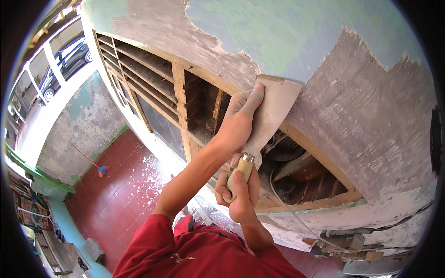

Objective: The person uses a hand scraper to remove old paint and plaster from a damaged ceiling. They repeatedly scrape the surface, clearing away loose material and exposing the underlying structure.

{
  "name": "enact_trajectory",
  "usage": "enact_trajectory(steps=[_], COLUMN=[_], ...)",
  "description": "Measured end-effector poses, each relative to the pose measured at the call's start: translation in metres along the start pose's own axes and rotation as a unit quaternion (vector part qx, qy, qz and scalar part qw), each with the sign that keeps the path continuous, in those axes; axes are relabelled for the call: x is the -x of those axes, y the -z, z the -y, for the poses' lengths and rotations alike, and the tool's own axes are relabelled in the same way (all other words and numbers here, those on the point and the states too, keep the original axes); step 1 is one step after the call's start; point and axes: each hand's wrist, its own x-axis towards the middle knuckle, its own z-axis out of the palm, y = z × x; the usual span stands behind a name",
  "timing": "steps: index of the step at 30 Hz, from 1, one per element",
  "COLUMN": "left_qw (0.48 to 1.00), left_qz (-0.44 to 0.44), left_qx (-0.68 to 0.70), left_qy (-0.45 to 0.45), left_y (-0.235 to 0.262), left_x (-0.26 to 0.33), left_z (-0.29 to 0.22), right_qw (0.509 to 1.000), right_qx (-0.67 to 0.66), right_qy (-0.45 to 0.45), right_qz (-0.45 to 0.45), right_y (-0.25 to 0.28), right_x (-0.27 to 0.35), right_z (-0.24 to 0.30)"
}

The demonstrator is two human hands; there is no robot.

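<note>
A wide scraper [274, 109] with a flat metal blade and a pale yellow handle is held up against the wall [320, 39]. My right hand [242, 199] is closed around its handle. Higher up, my left hand [235, 124] grips the side of the blade, thumb lying on the face and the other fingers mostly hidden. The blade's top edge meets the lower border of the green-blue paint. Below that ragged border, the wall is stripped to a grey, streaked surface.
A wooden frame [179, 88] with slats and dusty openings runs below the scraper. A thin cable [296, 217] hangs across it. Paint flakes [147, 178] litter the red tiled floor [99, 204], where a broom [103, 170] leans. Wood pieces [357, 243] lie at lower right.
</note>
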Motion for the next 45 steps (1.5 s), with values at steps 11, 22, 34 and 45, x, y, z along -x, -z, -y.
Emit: enact_trajectory(steps=[11, 22, 34, 45], left_qw=[1.000, 0.998, 1.000, 0.998], left_qz=[-0.009, -0.064, -0.018, -0.026], left_qx=[-0.024, 0.000, 0.013, -0.040], left_qy=[-0.014, -0.016, -0.007, -0.046], left_y=[0.007, 0.004, 0.008, 0.013], left_x=[-0.010, -0.014, -0.007, -0.015], left_z=[-0.009, -0.023, -0.006, -0.003], right_qw=[0.998, 0.999, 1.000, 1.000], right_qx=[-0.051, 0.025, 0.009, 0.013], right_qy=[-0.024, -0.029, -0.023, -0.005], right_qz=[0.011, -0.001, -0.005, -0.020], right_y=[-0.010, -0.014, -0.011, -0.017], right_x=[-0.010, -0.022, -0.009, -0.007], right_z=[0.013, 0.014, 0.006, 0.007])
